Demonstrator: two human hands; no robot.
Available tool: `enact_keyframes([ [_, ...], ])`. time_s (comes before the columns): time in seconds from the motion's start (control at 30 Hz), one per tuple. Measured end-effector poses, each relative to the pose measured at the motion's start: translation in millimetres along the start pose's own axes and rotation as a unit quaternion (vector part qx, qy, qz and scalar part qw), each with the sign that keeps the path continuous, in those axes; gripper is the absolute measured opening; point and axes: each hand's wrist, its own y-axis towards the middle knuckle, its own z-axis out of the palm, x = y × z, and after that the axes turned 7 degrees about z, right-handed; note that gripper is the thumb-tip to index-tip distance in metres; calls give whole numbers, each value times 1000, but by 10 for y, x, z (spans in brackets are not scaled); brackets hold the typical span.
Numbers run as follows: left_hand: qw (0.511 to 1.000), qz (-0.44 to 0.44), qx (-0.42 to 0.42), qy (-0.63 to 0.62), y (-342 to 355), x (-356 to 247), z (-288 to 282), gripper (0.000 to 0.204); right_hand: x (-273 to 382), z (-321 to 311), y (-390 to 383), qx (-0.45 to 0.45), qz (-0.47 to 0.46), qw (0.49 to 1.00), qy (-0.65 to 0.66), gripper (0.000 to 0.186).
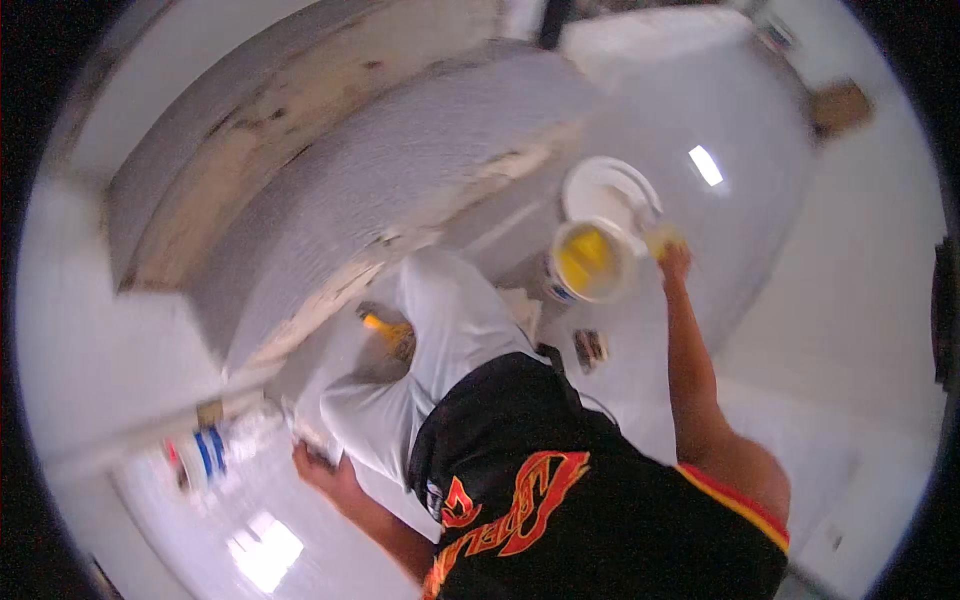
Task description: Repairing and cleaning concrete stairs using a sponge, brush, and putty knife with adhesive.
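Observation:
My right hand (676, 262), arm stretched out, is closed on a blurred yellow thing (662, 238), perhaps a sponge; its kind is unclear. Close by stands a white bucket (556, 284) with something bright yellow inside. A round white lid or tray (588, 187) with beige material on it lies just beyond the bucket. Low on the left, beside my knee, my left hand (322, 475) curls its fingers round something dark and pale. Blur hides what that is.
Wide grey steps (390, 170) with rough beige edges rise ahead. A yellow-handled tool (375, 322) lies by my legs. A small dark-and-pale object (590, 350) is on the glossy floor, right of my body. A white container with blue bands (207, 455) lies at left. A brown block (840, 107) sits far right.

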Motion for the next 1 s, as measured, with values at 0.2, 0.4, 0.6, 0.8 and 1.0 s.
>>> enact_keyframes([
  [0.2,801,-377,-96,-455,395,-432,93,30,183,468,-582,386,314,648,577,30],
  [0.4,798,-310,-130,-499,182,-669,-133,25,-318,847,-295,294,164,910,240,29],
  [0.6,810,-308,-94,-490,247,-713,-150,31,1803,-1052,1028,125,215,766,593,32],
  [0.8,794,-322,-77,-511,507,-931,-5,24,3952,-2753,791,364,-213,519,744,44],
  [1.0,801,-303,-75,-512,574,-895,-105,22,4961,-3563,533,356,-478,431,678,33],
])
